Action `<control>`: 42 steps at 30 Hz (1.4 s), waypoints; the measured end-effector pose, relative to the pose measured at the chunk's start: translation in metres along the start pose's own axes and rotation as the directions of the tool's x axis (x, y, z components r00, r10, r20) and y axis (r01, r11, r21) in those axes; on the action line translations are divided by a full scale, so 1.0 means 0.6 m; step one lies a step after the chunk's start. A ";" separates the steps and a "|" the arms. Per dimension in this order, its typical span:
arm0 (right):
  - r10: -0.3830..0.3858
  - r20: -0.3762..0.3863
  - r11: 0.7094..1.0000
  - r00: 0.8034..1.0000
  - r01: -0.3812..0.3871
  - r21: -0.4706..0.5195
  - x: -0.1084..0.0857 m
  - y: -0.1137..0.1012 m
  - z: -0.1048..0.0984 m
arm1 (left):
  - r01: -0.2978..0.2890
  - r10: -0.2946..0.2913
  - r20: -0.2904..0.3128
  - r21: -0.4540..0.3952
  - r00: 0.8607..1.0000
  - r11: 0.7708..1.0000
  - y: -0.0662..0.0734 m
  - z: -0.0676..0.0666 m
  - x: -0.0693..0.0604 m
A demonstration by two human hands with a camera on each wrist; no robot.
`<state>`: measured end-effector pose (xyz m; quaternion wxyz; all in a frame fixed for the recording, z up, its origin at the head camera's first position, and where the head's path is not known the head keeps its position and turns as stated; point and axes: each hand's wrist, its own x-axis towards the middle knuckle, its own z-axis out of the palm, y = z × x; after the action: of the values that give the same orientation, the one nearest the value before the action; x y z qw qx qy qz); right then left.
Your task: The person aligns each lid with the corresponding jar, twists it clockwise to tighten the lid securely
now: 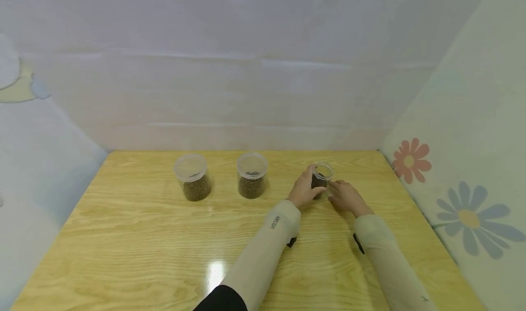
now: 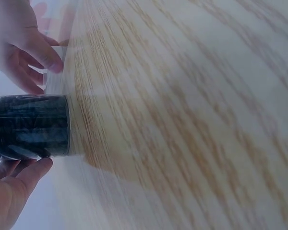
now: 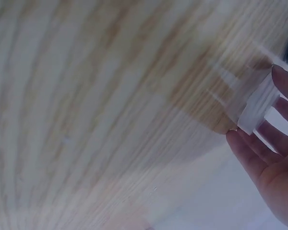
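My left hand [image 1: 303, 190] grips a small clear jar [image 1: 319, 180] of dark contents near the right back of the table. The jar stands upright. Close up in the left wrist view, the dark contents [image 2: 31, 127] show through its wall, with left fingers [image 2: 36, 172] against its side. Just right of the jar, my right hand [image 1: 347, 197] is low over the tabletop. A clear ribbed screw lid [image 3: 259, 106] sits between its thumb and fingers in the right wrist view, down at the table surface. In the head view that lid is mostly hidden.
Two larger clear jars, a left one [image 1: 196, 188] and a middle one [image 1: 251, 187], stand further left on the wooden table [image 1: 135, 238], partly filled with brown contents. Pale cloth [image 1: 263, 96] hangs behind the table, and a flowered one [image 1: 464, 119] on the right.
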<state>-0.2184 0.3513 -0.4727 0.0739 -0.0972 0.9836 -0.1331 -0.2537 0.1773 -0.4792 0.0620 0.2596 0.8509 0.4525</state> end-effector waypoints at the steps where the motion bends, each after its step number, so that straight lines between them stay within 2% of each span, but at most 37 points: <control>1: -0.006 -0.005 1.000 1.000 0.006 -0.007 0.001 0.000 0.000 | 0.001 -0.001 -0.002 -0.002 1.000 1.000 -0.001 -0.001 0.000; 6: -0.010 -0.015 1.000 1.000 0.010 -0.002 0.002 -0.001 0.001 | 0.001 -0.001 -0.005 0.001 1.000 1.000 -0.002 -0.006 -0.002; 14: 0.017 -0.040 0.996 0.999 -0.013 0.093 -0.016 -0.005 0.000 | -0.018 0.017 0.030 0.054 0.999 0.998 -0.001 -0.013 -0.006; 18: 0.011 -0.074 0.992 0.997 -0.002 0.123 -0.027 -0.003 0.000 | -0.025 0.023 0.039 0.049 0.999 0.999 0.006 -0.020 -0.012; 25: 0.015 -0.133 0.993 0.991 0.001 0.120 -0.048 -0.014 -0.009 | -0.080 0.078 0.030 0.079 0.997 0.994 0.027 -0.032 -0.024; 31: 0.052 -0.172 0.996 0.984 -0.039 0.082 -0.064 -0.023 -0.021 | -0.138 0.135 0.029 0.132 0.990 0.982 0.040 -0.041 -0.036; 37: 0.069 -0.222 0.994 0.973 -0.049 0.097 -0.083 -0.030 -0.025 | -0.166 0.161 0.040 0.160 0.986 0.973 0.041 -0.048 -0.052; 42: 0.066 -0.244 0.990 0.968 -0.033 0.137 -0.097 -0.041 -0.019 | -0.168 0.163 0.046 0.154 0.986 0.974 0.038 -0.065 -0.070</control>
<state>-0.1598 0.3433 -0.4479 -0.0398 -0.0500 0.9763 -0.2067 -0.2220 0.1379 -0.4435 0.0173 0.3412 0.8582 0.3833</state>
